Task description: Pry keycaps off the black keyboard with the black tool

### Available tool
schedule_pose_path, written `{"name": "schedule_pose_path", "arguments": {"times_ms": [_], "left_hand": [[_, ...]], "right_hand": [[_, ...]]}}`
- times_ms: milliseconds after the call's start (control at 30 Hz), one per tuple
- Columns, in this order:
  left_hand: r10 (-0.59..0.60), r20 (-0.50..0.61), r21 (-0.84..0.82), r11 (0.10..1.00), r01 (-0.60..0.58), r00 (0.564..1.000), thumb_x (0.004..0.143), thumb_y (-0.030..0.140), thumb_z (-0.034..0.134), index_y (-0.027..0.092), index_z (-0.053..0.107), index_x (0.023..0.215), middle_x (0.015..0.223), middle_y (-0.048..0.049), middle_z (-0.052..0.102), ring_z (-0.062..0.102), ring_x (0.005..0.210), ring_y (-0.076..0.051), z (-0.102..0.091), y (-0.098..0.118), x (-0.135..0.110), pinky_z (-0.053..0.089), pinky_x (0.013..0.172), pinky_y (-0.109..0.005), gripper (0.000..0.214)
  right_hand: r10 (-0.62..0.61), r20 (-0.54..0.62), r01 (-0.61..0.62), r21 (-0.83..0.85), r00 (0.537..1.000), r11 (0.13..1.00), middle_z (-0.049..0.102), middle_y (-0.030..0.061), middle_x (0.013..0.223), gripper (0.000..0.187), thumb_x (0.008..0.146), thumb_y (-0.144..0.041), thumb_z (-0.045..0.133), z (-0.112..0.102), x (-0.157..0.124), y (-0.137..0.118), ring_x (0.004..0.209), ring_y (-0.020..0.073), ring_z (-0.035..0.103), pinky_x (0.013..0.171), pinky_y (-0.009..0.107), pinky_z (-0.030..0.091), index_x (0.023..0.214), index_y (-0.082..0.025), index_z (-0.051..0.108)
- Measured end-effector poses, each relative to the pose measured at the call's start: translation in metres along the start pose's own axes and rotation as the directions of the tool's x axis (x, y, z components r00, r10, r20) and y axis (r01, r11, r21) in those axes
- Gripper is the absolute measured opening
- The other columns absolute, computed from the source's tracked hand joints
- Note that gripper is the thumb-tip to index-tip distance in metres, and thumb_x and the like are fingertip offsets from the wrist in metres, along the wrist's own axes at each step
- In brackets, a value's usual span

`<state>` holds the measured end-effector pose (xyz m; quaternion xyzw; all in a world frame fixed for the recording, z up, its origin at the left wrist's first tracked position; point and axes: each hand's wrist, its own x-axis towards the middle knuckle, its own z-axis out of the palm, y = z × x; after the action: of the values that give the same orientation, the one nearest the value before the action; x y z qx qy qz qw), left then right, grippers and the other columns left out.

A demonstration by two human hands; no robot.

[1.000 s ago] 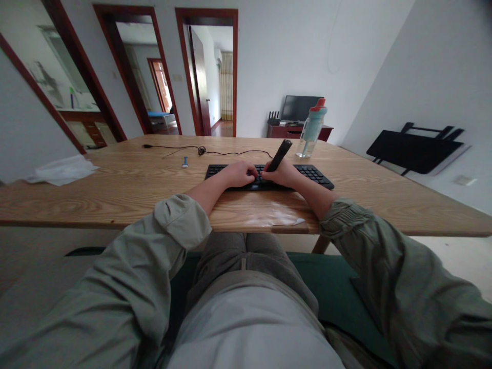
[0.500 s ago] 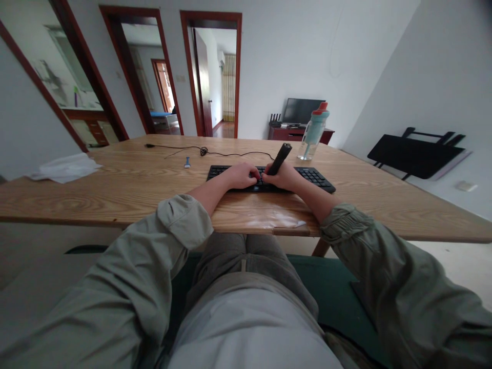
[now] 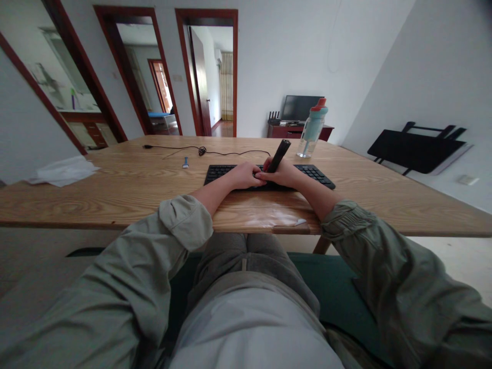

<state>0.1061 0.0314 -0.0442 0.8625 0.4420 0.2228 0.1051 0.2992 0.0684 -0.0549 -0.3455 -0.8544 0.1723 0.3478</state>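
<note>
A black keyboard (image 3: 317, 178) lies flat on the wooden table, partly covered by both hands. My right hand (image 3: 286, 173) is closed round a thick black pen-shaped tool (image 3: 279, 156), held tilted like a pen with its upper end leaning right. The tool's lower tip is hidden by my fingers. My left hand (image 3: 244, 175) rests over the middle of the keyboard, its fingers curled in and meeting the right fingertips. Whatever the left fingers grip, if anything, cannot be seen.
Beyond the keyboard runs its black cable (image 3: 230, 152), knotted partway. A small blue-and-white brush-like piece (image 3: 185, 163) lies left of it. White tissue (image 3: 65, 170) is on the table's left, and a water bottle with a red cap (image 3: 310, 130) stands behind, to the right.
My hands have drawn closer, so the right fingertips now meet the left hand. The black tool stands at nearly the same tilt. The view has shifted slightly.
</note>
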Motion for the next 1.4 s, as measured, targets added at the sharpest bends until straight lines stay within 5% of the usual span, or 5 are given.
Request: {"name": "schedule_pose_path", "arguments": {"times_ms": [233,733,1067,1400], "left_hand": [[-0.023,-0.014,0.106,0.994,0.025,1.0,0.077,0.034,0.064,0.016,0.08,0.091,0.08,-0.0048,0.075,0.062,0.068,-0.016,-0.001,0.012,-0.004,0.044,0.065,-0.026,0.028],[-0.001,-0.037,0.238,0.971,0.009,0.999,0.078,0.035,0.065,0.018,0.079,0.087,0.084,-0.0057,0.076,0.065,0.074,-0.018,-0.003,0.022,-0.007,0.047,0.069,-0.027,0.024],[0.078,-0.101,0.082,0.994,-0.069,0.992,0.078,0.03,0.067,0.015,0.075,0.102,0.094,-0.0058,0.075,0.065,0.083,-0.017,-0.001,0.019,-0.007,0.049,0.076,-0.027,0.029],[0.013,-0.12,0.046,0.999,-0.008,0.993,0.076,0.028,0.067,0.014,0.074,0.098,0.086,-0.0043,0.075,0.064,0.075,-0.017,0.0,0.023,-0.006,0.046,0.066,-0.028,0.026]], "right_hand": [[0.001,0.247,-0.032,0.121,0.969,0.992,0.072,0.0057,0.084,0.037,0.071,-0.047,0.075,-0.022,-0.011,0.002,0.075,0.0195,0.061,0.068,0.03,0.047,0.092,-0.016,0.076],[-0.049,0.195,0.053,-0.015,0.98,0.998,0.075,0.0038,0.083,0.032,0.081,-0.042,0.067,-0.019,-0.016,0.0,0.069,0.0172,0.061,0.066,0.029,0.045,0.097,-0.017,0.078],[-0.035,0.189,0.042,-0.033,0.981,0.999,0.077,0.004,0.09,0.028,0.081,-0.037,0.067,-0.021,-0.016,0.002,0.077,0.0199,0.065,0.073,0.03,0.048,0.099,-0.019,0.079],[0.022,0.18,-0.023,0.001,0.984,1.0,0.061,0.0009,0.064,0.037,0.079,-0.051,0.065,-0.017,-0.014,0.006,0.059,0.0126,0.047,0.055,0.027,0.033,0.073,-0.014,0.07]]}}
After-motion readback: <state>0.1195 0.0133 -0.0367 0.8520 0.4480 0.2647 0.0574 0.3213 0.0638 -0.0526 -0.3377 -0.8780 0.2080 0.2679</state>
